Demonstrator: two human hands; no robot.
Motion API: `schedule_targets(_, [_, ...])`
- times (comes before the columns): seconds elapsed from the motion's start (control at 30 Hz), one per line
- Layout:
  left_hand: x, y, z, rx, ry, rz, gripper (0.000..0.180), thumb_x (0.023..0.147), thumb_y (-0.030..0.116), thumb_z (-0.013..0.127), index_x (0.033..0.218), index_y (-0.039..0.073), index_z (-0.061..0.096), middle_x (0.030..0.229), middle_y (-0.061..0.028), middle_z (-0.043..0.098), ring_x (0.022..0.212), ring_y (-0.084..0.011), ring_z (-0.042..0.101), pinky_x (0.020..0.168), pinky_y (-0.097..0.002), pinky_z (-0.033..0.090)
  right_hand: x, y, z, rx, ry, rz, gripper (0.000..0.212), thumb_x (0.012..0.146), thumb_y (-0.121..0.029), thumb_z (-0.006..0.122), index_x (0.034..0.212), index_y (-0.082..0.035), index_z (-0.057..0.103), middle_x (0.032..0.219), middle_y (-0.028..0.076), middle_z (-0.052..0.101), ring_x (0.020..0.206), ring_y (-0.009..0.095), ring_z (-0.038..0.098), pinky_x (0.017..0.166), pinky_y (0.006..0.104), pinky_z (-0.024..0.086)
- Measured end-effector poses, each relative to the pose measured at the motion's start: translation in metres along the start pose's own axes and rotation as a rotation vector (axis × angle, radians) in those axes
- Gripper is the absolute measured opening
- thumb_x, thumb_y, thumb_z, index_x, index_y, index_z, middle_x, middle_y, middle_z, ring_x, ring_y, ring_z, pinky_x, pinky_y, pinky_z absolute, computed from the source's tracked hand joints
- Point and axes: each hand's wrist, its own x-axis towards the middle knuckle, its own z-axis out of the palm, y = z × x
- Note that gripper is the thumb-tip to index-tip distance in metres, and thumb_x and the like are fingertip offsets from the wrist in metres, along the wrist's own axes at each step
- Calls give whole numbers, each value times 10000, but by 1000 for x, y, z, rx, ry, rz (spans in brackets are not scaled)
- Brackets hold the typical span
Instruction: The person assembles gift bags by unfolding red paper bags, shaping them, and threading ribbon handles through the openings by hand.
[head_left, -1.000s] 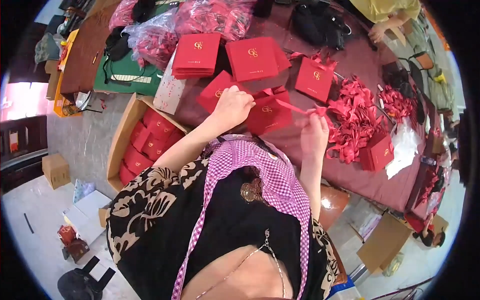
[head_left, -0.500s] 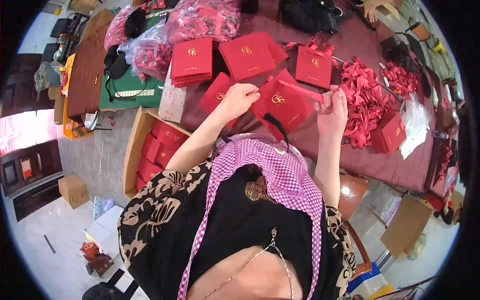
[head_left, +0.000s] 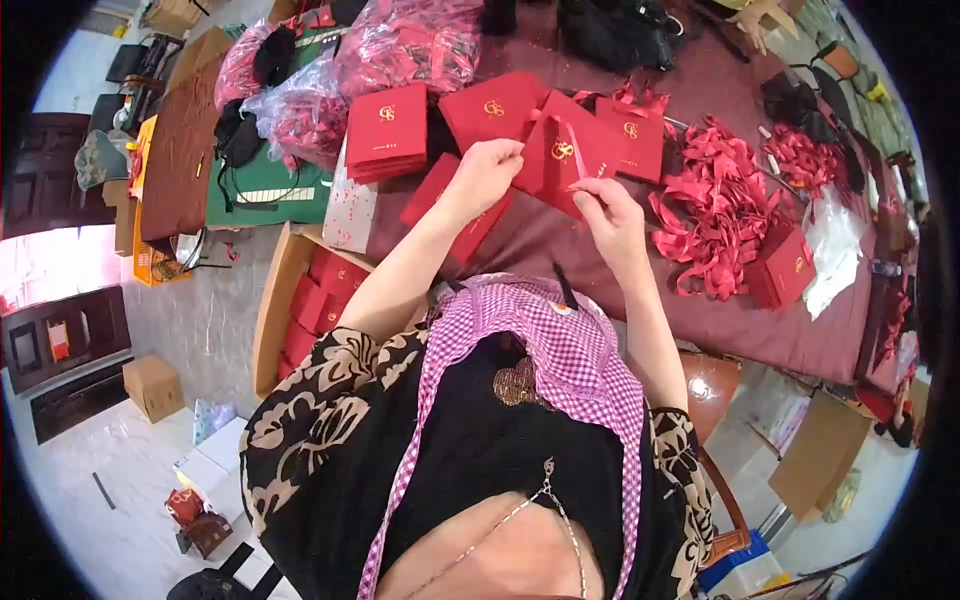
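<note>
Bag (head_left: 548,168) tilted, just in from the near edge of the table (head_left: 740,335)! Left hand (head_left: 485,178) has its grip clamped on the bag's left side; right hand (head_left: 614,220) pinches the ribbon (head_left: 579,158), finger and thumb together. Heap of ribbons (head_left: 715,215) towards the right edge, stack of bags (head_left: 388,130) by the left, carton (head_left: 270,312) off the near left corner.

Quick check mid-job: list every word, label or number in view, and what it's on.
Held red bag: gold emblem in stylised letters, not copied here.
Stack of red bags: same style of emblem; the line beneath is too small to read.
Red bag by the ribbon pile: gold emblem, small.
Pale strip on the green mat: marks too blurred to read.
</note>
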Motion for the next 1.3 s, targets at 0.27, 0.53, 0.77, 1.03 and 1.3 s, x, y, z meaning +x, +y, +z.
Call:
schedule_targets(0.27, [1, 35, 5, -155, -23, 35, 199, 859, 34, 564, 1027, -53, 626, 794, -22, 647, 756, -55, 543, 673, -228, 451, 13, -20, 5, -285, 146, -170, 74, 752, -102, 688, 812, -88, 646, 765, 30, 633, 718, 209, 566, 740, 331, 383])
schedule_targets(0.53, [-17, 42, 7, -126, -68, 38, 238, 865, 47, 579, 1074, -63, 610, 851, -39, 660, 806, -65, 555, 714, -231, 461, 6, -29, 13, -379, 199, -218, 96, 737, -107, 701, 786, -94, 620, 734, 21, 629, 692, 203, 565, 762, 342, 369])
schedule_targets(0.77, [-14, 49, 13, -4, -119, 83, 222, 874, -3, 567, 1086, -55, 608, 931, -26, 653, 857, -62, 564, 768, -219, 467, 9, -28, 11, -364, 221, -181, 89, 736, -103, 693, 783, -93, 617, 732, 26, 629, 693, 207, 568, 757, 350, 370])
schedule_targets(1.03, [-20, 72, 26, 262, -71, 230, 244, 851, 91, 598, 1049, -47, 629, 1024, -194, 656, 969, -264, 631, 856, -331, 483, -1, -26, 4, -241, 267, -143, 58, 700, -139, 629, 721, -86, 617, 697, 85, 604, 713, 283, 583, 699, 393, 418])
schedule_targets(1.3, [-15, 37, 29, 216, -113, 214, 208, 853, 49, 575, 1029, -57, 611, 934, -169, 651, 855, -233, 624, 777, -327, 482, -14, -24, 8, -306, 368, -170, 113, 692, -107, 642, 666, -86, 534, 621, 47, 539, 659, 229, 547, 695, 365, 372])
